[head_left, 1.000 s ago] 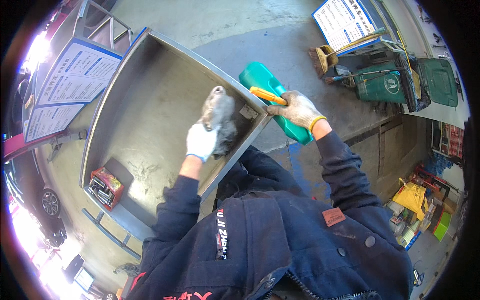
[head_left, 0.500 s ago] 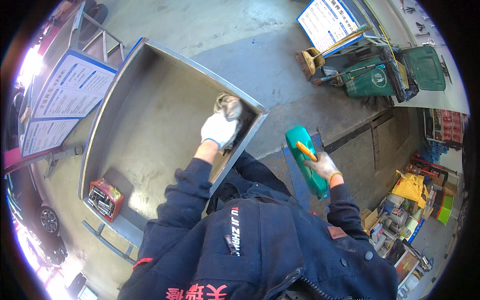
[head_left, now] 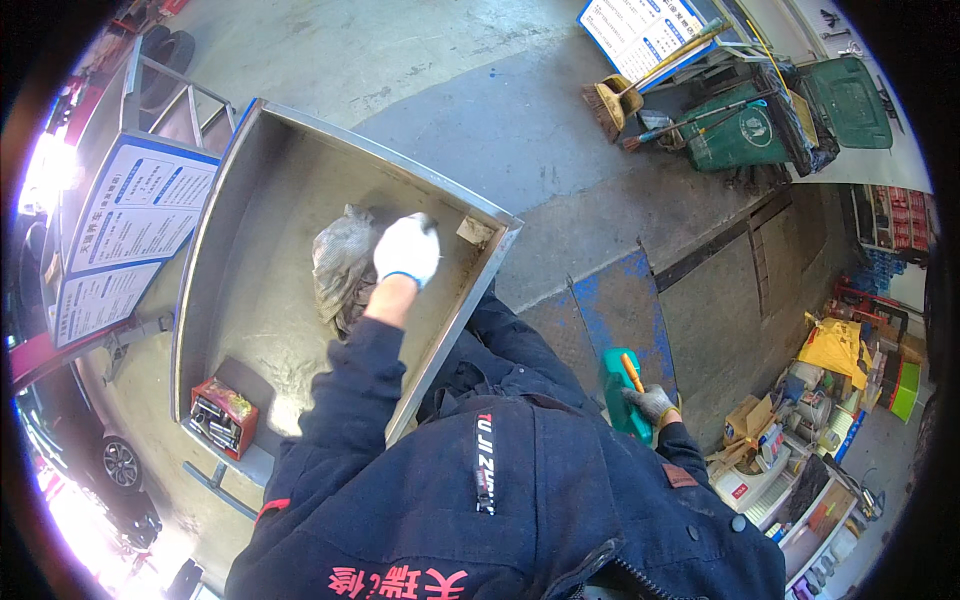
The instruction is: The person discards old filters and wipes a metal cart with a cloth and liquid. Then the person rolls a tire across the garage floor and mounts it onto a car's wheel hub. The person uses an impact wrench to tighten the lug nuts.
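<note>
My left hand (head_left: 406, 250), in a white glove, presses a grey dirty rag (head_left: 340, 268) against the bottom of a large metal tray (head_left: 230, 200), near its right wall. My right hand (head_left: 652, 403), in a grey glove, hangs low at my right side and grips a green bottle with an orange nozzle (head_left: 624, 392). The bottle points up and away from the tray.
A small red box of tools (head_left: 222, 416) sits at the tray's near corner. Blue-framed notice boards (head_left: 130, 230) stand on the left. Green bins (head_left: 745, 130), a broom (head_left: 640, 80) and a blue floor plate (head_left: 620, 300) lie to the right; boxes clutter the lower right.
My right hand has dropped the green bottle from above the tray's edge down to my right side. My left hand has slid the rag leftward over the tray's bottom.
</note>
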Action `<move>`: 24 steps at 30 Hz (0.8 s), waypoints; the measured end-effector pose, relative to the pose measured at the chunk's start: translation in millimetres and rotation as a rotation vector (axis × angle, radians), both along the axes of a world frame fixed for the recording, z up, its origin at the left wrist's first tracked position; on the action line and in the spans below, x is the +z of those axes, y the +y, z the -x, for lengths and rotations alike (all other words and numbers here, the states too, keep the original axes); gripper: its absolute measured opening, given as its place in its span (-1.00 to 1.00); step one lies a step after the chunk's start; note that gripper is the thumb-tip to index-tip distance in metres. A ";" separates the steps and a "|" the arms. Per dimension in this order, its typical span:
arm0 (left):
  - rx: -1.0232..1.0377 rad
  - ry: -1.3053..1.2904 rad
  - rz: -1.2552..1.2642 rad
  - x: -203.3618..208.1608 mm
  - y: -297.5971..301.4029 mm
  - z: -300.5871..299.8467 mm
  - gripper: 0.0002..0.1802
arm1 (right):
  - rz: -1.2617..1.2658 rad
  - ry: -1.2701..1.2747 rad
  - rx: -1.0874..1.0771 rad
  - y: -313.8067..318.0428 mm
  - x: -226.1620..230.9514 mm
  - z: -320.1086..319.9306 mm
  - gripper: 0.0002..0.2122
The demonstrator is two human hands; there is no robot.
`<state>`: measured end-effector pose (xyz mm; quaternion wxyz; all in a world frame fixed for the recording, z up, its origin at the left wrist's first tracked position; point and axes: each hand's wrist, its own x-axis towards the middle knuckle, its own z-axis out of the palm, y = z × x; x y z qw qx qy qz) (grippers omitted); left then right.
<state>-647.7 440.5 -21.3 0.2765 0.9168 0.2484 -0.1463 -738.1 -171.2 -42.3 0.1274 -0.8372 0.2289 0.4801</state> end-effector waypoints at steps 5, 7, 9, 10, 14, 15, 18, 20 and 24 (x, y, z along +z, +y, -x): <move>-0.054 0.059 -0.093 -38.1 -39.4 -12.9 -0.64 | -0.123 -0.036 -0.080 -4.2 -14.2 4.1 -0.32; -0.034 0.036 -0.098 -42.1 -46.0 -15.3 -0.64 | -0.161 -0.062 -0.077 -1.1 -18.9 -1.4 -0.32; -0.007 0.019 -0.086 -42.8 -49.8 -19.4 -0.64 | -0.189 -0.102 -0.058 4.6 -21.7 -9.5 -0.32; 0.013 0.017 -0.070 -42.9 -51.0 -21.8 -0.64 | -0.215 -0.102 -0.097 8.1 -22.4 -14.7 -0.34; 0.091 0.073 0.022 -47.2 -49.3 -32.5 -0.62 | -0.268 -0.088 -0.127 22.4 -21.1 -29.6 -0.36; 0.097 0.089 0.027 -49.6 -47.8 -34.2 -0.62 | -0.278 -0.095 -0.130 25.2 -20.9 -32.3 -0.36; 0.084 0.097 0.073 -58.5 -41.9 -37.3 -0.58 | -0.261 -0.065 -0.146 29.4 -22.0 -36.4 -0.33; 0.084 0.041 0.097 -63.3 -39.2 -36.8 -0.57 | -0.243 -0.035 -0.151 28.4 -24.9 -36.6 -0.33; 0.120 -0.163 0.219 -62.7 -36.0 -29.0 -0.56 | -0.205 0.007 -0.135 20.2 -32.1 -32.6 -0.32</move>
